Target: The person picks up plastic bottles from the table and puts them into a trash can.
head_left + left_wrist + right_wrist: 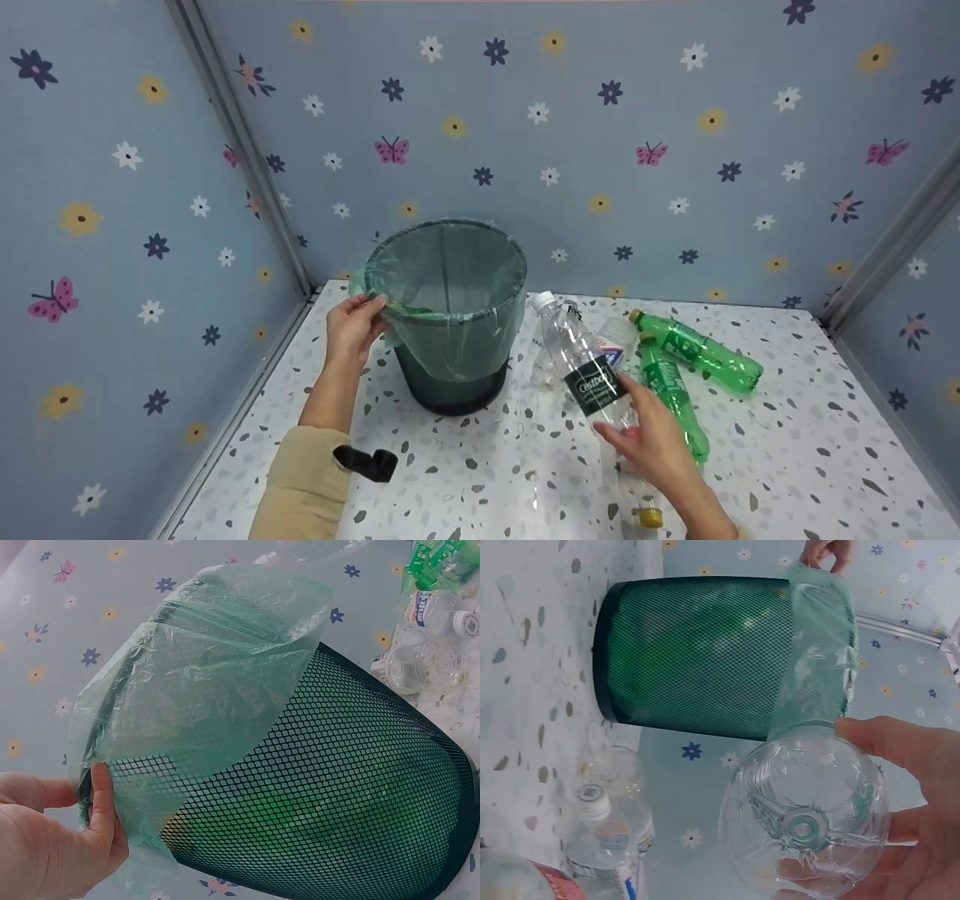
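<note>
My left hand (352, 328) pinches the near-left rim of a dark mesh waste bin (360, 787), over the edge of its thin green liner bag (217, 682). In my right hand (654, 439) is a clear plastic bottle (564, 337) with a white cap and a dark green label. I grip it near its base; it tilts with the cap up and left, to the right of the bin. The right wrist view looks onto its clear bottom. Green shapes show through the mesh low in the bin (697, 652).
Two green bottles (709, 352) lie on the speckled table (810, 420) at the right. Clear bottles (604, 840) stand or lie beside the bin, and one with a yellow cap (651, 517) lies near the front. Patterned wall panels (570, 97) enclose the table.
</note>
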`<action>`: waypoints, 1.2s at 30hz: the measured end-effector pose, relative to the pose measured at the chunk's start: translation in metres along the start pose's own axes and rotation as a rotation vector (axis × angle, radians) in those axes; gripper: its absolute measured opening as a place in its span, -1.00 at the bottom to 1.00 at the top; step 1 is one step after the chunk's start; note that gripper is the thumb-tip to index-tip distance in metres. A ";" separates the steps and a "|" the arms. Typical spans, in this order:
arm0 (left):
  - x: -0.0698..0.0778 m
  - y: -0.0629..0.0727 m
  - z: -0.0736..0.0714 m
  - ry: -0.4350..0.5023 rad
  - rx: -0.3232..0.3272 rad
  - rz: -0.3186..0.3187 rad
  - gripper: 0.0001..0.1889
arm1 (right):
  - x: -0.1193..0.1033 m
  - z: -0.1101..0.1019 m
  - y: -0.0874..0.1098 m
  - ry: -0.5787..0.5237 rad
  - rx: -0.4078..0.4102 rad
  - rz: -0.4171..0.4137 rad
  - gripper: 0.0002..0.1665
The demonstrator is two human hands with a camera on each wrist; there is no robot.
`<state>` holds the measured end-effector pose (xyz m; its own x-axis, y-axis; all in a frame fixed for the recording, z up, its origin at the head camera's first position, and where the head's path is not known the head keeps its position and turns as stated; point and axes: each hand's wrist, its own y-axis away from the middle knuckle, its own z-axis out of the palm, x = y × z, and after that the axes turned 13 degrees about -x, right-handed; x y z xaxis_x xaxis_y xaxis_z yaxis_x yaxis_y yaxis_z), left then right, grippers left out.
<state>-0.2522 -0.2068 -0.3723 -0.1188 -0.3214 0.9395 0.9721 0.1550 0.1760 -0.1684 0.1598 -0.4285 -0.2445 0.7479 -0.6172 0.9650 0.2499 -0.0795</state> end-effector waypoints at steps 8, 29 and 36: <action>-0.001 -0.001 0.000 -0.012 0.009 -0.002 -0.54 | -0.013 -0.019 -0.006 0.070 0.026 -0.091 -0.12; -0.002 0.000 -0.001 0.021 -0.005 0.007 -0.61 | -0.075 -0.067 -0.048 0.251 -0.061 -0.199 -0.10; 0.000 -0.001 0.000 0.000 0.003 0.001 -0.56 | -0.100 -0.073 -0.070 0.331 -0.087 -0.237 -0.09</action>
<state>-0.2533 -0.2067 -0.3726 -0.1175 -0.3211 0.9397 0.9716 0.1585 0.1757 -0.2187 0.1119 -0.3043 -0.4895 0.8173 -0.3040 0.8704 0.4790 -0.1137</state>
